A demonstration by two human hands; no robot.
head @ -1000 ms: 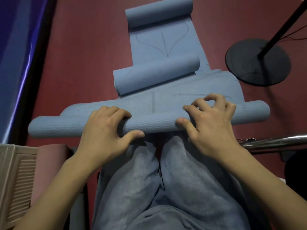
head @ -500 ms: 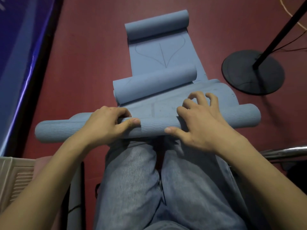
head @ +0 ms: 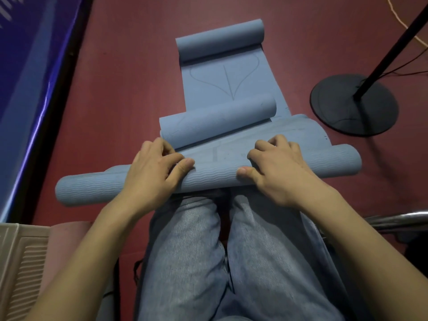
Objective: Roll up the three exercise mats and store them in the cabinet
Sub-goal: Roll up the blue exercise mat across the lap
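Since a second ago my roll [head: 208, 176] has crept up-frame and grown thicker, so this first mat is mostly wound. My left hand [head: 152, 169] and right hand [head: 275, 165] grip it, fingers curled over the top, thumbs on the near side. Ahead, a half-rolled mat [head: 217, 119] lies on the flat tail [head: 301, 129], blocking the path. The lamp base [head: 354, 105] sits centre right; I see no cabinet.

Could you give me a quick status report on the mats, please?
Left hand and right hand both grip near mat roll. Partly rolled. Second mat's roll lies just ahead.
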